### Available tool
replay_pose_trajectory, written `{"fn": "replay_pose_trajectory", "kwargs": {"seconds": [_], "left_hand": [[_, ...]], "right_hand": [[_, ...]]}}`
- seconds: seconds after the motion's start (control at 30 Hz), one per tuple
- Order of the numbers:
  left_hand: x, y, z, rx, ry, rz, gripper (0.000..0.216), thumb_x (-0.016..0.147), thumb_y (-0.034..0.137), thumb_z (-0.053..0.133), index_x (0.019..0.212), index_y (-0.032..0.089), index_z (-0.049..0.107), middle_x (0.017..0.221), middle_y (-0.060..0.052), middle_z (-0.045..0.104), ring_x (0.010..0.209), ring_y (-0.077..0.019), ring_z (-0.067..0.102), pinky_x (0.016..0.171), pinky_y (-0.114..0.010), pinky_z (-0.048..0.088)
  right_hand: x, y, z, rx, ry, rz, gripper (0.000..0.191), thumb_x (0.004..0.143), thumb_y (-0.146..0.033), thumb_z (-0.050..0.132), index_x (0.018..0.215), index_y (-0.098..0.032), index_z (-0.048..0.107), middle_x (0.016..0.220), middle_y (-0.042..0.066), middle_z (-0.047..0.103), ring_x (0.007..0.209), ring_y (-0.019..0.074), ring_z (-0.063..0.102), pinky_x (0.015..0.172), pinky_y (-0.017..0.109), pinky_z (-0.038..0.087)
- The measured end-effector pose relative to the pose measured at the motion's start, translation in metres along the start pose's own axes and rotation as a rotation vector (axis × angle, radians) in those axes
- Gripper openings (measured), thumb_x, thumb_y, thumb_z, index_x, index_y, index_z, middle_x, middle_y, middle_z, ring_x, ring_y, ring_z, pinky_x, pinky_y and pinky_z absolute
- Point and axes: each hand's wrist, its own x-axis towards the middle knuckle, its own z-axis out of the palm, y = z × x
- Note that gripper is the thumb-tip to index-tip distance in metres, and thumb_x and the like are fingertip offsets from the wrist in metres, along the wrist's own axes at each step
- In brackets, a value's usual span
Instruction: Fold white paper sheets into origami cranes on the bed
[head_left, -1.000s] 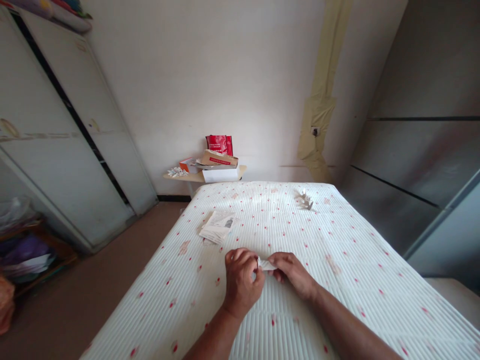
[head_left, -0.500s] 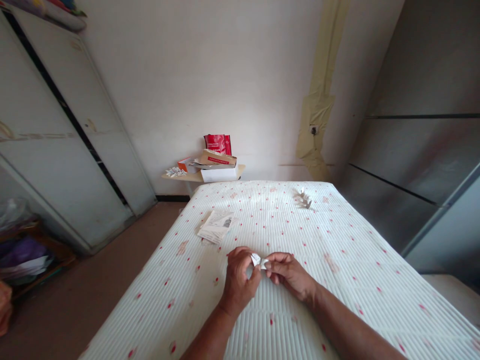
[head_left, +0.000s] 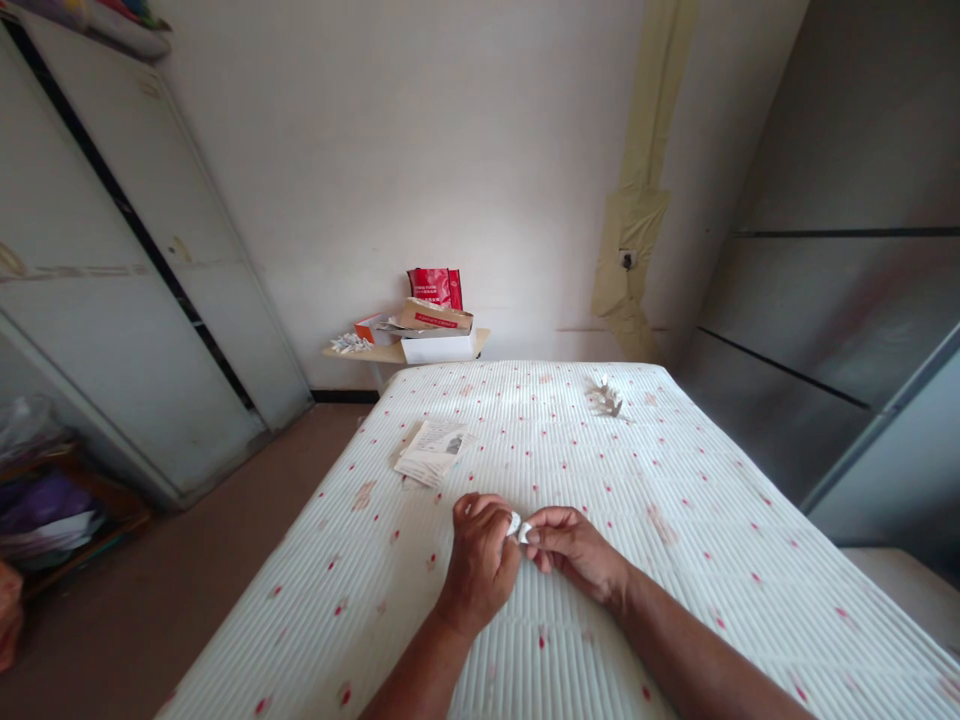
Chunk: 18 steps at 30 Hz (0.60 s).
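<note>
Both hands work at a small piece of folded white paper point(head_left: 524, 532) just above the bed cover. My left hand point(head_left: 482, 556) is closed on its left end, with the fingers curled over and hiding part of it. From the other side, my right hand point(head_left: 574, 548) pinches the right end between thumb and fingertips. A stack of printed paper sheets point(head_left: 433, 452) lies on the bed beyond my left hand. Farther off to the right sits a small cluster of folded paper pieces point(head_left: 604, 398).
The bed point(head_left: 600, 660) has a ribbed white cover with red marks. Behind its far edge, a small table point(head_left: 386, 354) bears a white box point(head_left: 439, 348), a red bag point(head_left: 436, 288) and a pile of small white pieces point(head_left: 351, 343). Cabinets point(head_left: 112, 280) stand at the left.
My left fingers have closed further over the paper, so less of it shows. The paper's end at my right fingertips has turned slightly. The sheets and the cluster stay put.
</note>
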Motion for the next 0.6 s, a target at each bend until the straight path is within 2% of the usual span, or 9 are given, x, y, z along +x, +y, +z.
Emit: {"fn": "replay_pose_trajectory", "kwargs": {"seconds": [0.17, 0.37, 0.6], "left_hand": [[0.0002, 0.0036, 0.0002, 0.051, -0.071, 0.038, 0.02, 0.074, 0.008, 0.037, 0.069, 0.019, 0.053, 0.071, -0.003, 0.056, 0.086, -0.0183, 0.052, 0.093, -0.041, 0.031], [0.0001, 0.003, -0.0006, 0.042, -0.079, 0.055, 0.021, 0.074, 0.008, 0.036, 0.069, 0.019, 0.053, 0.07, -0.002, 0.057, 0.085, -0.0178, 0.053, 0.095, -0.042, 0.029], [0.0005, 0.0046, -0.006, -0.021, -0.062, 0.044, 0.017, 0.079, 0.02, 0.038, 0.073, 0.018, 0.053, 0.077, -0.002, 0.058, 0.086, -0.018, 0.052, 0.097, -0.045, 0.025]], "right_hand": [[0.0019, 0.0037, -0.0009, 0.017, 0.026, -0.009, 0.02, 0.065, -0.029, 0.074, 0.074, -0.012, 0.067, 0.06, 0.001, 0.065, 0.043, 0.0059, 0.051, 0.046, 0.02, 0.037], [0.0024, 0.0038, 0.0004, 0.013, 0.021, -0.02, 0.019, 0.065, -0.028, 0.074, 0.071, -0.012, 0.066, 0.059, 0.001, 0.064, 0.043, 0.0056, 0.051, 0.047, 0.019, 0.037], [0.0014, 0.0028, 0.0042, -0.031, 0.018, -0.047, 0.019, 0.067, -0.03, 0.072, 0.07, -0.012, 0.065, 0.063, 0.002, 0.065, 0.045, 0.0063, 0.052, 0.048, 0.02, 0.038]]}}
